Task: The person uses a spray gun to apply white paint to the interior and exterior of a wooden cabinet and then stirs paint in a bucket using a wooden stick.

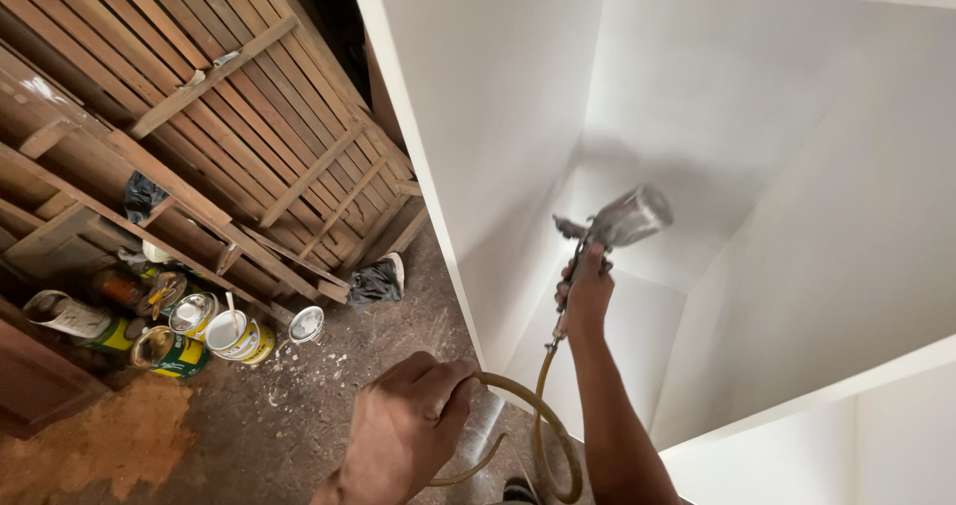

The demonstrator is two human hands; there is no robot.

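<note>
— Closest to the lens, what's that fist doing?
— That's my left hand [403, 433], low centre, curled tight round the yellowish air hose [538, 420], which loops down and back up to the gun.
— And the other?
— My right hand [586, 294] grips the metal spray gun [615, 222] mid-frame, inside the white cabinet [478, 117]. Trigger finger's hidden, I think. Paint cans [199, 331] sit lower left.

A rough concrete floor [299, 405] is seen, stained orange-brown at the lower left and strewn with pale flecks. Several opened paint cans [189, 331] are stood on it — one tipped on its side — beside a loose round lid [307, 324]. A dark crumpled rag [376, 281] is laid near the leaning wooden slat panels [249, 117].
</note>
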